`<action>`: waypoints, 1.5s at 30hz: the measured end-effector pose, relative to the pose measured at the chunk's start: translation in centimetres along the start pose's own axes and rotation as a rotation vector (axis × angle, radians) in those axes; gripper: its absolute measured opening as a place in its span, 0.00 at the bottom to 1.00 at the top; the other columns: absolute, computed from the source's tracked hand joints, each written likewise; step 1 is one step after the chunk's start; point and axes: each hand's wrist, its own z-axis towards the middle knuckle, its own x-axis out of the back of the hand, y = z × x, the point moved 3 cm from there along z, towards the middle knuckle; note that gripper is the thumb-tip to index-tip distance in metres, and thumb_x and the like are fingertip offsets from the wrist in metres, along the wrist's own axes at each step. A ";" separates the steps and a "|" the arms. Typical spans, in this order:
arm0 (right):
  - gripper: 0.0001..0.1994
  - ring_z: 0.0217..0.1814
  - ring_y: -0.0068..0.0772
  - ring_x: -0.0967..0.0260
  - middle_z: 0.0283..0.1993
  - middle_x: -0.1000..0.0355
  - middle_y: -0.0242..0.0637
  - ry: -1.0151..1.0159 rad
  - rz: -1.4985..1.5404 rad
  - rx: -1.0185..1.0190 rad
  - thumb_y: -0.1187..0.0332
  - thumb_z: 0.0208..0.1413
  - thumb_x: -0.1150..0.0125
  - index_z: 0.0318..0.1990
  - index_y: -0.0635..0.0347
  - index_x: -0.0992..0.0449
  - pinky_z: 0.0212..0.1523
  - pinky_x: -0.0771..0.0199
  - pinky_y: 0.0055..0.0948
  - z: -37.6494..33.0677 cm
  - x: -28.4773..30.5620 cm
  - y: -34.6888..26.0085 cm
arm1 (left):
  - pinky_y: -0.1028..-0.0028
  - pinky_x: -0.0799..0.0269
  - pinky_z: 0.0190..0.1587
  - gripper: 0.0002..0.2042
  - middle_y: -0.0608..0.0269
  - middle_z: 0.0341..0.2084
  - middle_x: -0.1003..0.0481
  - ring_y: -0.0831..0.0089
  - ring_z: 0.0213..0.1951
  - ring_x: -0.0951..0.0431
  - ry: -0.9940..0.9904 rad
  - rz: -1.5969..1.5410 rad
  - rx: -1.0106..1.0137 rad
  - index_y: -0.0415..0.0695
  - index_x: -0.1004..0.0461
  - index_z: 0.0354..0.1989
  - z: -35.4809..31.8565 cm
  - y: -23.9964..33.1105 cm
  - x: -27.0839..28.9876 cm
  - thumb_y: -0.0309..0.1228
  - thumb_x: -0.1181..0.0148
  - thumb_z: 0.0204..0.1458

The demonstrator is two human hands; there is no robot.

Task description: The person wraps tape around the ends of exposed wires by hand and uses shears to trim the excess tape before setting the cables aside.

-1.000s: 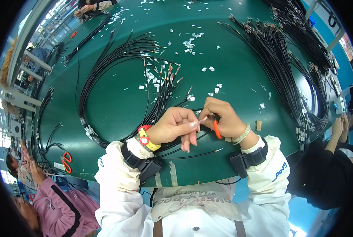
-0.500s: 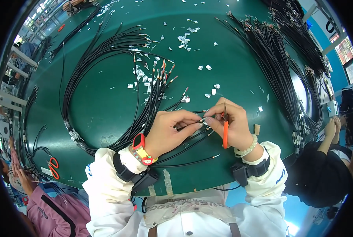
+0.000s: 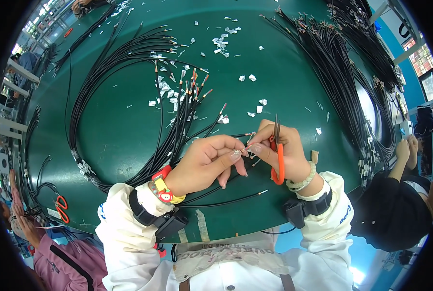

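White-sleeved, pinching a thin wire end point(image 3: 246, 147) between left hand point(image 3: 209, 159) and right hand point(image 3: 288, 148) above the green table point(image 3: 117, 116).
Now uncurling the left's lower fingers, gripping by thumb and forefinger; also holding orange-handled scissors point(image 3: 281, 167) in the right.

Orange-handled scissors point(image 3: 62, 209) lie nr L edge of green tbl point(image 3: 124, 106), w/ white paper scraps point(image 3: 220, 43) scattered up the mid, tape strip point(image 3: 202, 225) at front edge, co-worker in pink top point(image 3: 68, 262) btm L, co-worker in black top point(image 3: 396, 218) R, & window point(image 3: 422, 58) upper R.
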 end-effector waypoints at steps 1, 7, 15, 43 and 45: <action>0.02 0.23 0.17 0.48 0.23 0.39 0.29 0.002 0.040 -0.014 0.78 0.44 0.43 0.27 0.63 0.28 0.24 0.48 0.17 0.0 -0.1 0.0 | 0.86 0.37 0.18 0.06 0.56 0.24 0.26 0.82 0.14 0.33 0.000 0.003 0.001 0.34 0.34 0.36 0.0 0.0 0.0 0.23 0.56 0.54; 0.01 0.22 0.17 0.48 0.23 0.40 0.29 0.077 0.252 -0.185 0.77 0.46 0.44 0.28 0.64 0.29 0.24 0.48 0.18 0.0 0.1 0.3 | 0.86 0.38 0.18 0.05 0.56 0.24 0.26 0.83 0.14 0.33 0.017 0.120 -0.028 0.35 0.34 0.35 -0.2 0.0 -0.1 0.22 0.53 0.52; 0.01 0.24 0.17 0.49 0.23 0.41 0.28 0.096 0.043 -0.056 0.78 0.46 0.46 0.28 0.65 0.30 0.25 0.48 0.17 0.0 0.3 -0.5 | 0.85 0.36 0.18 0.05 0.56 0.24 0.25 0.83 0.18 0.29 0.209 0.218 -0.167 0.35 0.32 0.35 -0.3 0.2 0.3 0.20 0.49 0.49; 0.07 0.19 0.18 0.47 0.21 0.42 0.29 0.003 -0.161 0.297 0.80 0.38 0.38 0.28 0.62 0.25 0.18 0.48 0.18 0.0 0.0 -1.7 | 0.85 0.34 0.29 0.10 0.60 0.30 0.26 0.83 0.26 0.28 -0.109 -0.168 0.208 0.36 0.30 0.40 1.0 0.3 0.4 0.26 0.47 0.50; 0.08 0.19 0.18 0.47 0.21 0.41 0.29 -0.004 -0.185 0.340 0.80 0.37 0.37 0.28 0.62 0.25 0.18 0.47 0.18 -0.2 -0.1 -2.2 | 0.84 0.35 0.29 0.08 0.62 0.28 0.27 0.83 0.26 0.30 -0.098 -0.141 0.130 0.37 0.29 0.36 1.2 0.0 0.3 0.27 0.49 0.52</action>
